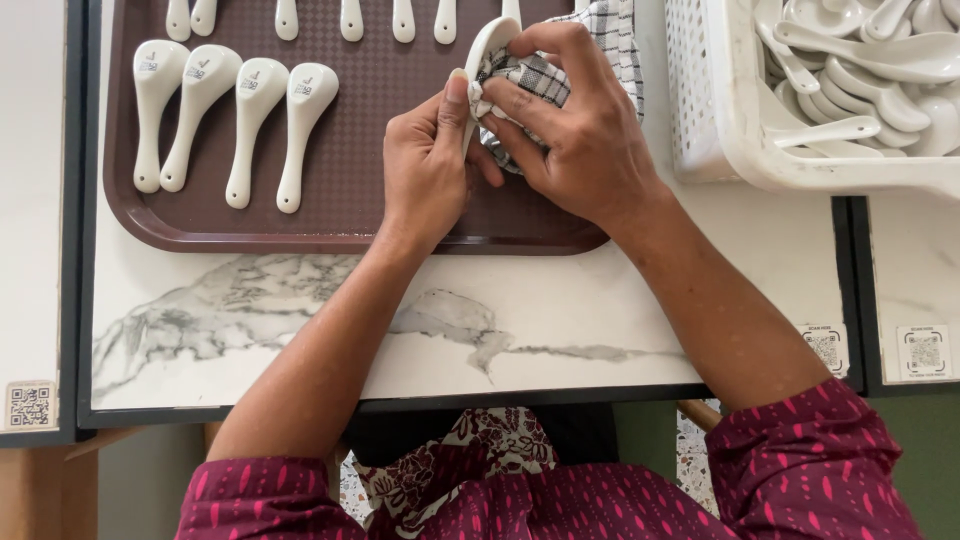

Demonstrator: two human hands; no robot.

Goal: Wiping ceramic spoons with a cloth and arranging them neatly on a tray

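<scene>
Overhead, both hands work above the brown tray [340, 215]: the left hand [425, 170] pinches a white ceramic spoon [487, 48] over the tray's right end, while the right hand [580, 130] clenches a checked cloth [530, 75] against it; finished spoons [225, 125] lie on the tray's left part

Top edge cuts the upper row of white ceramic soup spoons [350, 18] on the brown plastic tray [340, 215]; only handles show. Checked grey-white cloth [530, 78] & right hand [580, 130] hide most of the held white spoon [487, 45]. White perforated basket [715, 110], right of tray, cut off top & right.
</scene>
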